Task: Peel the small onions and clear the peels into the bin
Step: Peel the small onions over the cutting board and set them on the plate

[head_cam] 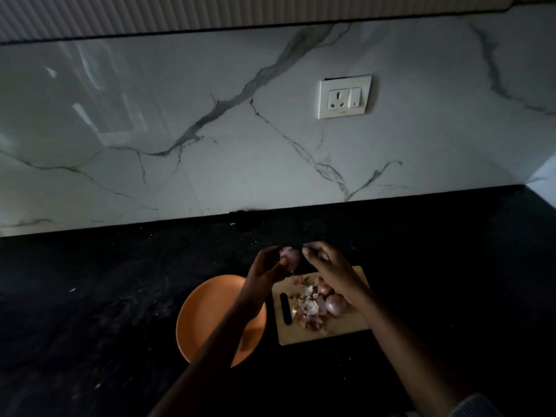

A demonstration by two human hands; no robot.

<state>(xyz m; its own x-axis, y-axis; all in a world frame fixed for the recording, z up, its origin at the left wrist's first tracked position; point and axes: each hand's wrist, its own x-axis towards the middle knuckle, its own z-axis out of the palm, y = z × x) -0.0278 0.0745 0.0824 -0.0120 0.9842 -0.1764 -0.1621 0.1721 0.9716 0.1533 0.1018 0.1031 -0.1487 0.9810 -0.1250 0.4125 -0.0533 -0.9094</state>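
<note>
Gripping a half-peeled onion (290, 257) in my left hand (266, 270), my right hand (326, 267) pinches skin; unpeeled onions (334, 303) and peels (310, 308) wait on the board (346, 329).

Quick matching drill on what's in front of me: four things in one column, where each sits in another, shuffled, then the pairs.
Things
1. small purple onion
2. pile of papery onion peels
3. round orange plate
4. white wall socket

Places
A. on the marble backsplash
B. on the black counter, left of the board
C. held in the left hand
D. on the wooden cutting board

Pairs: 1-C, 2-D, 3-B, 4-A
</note>
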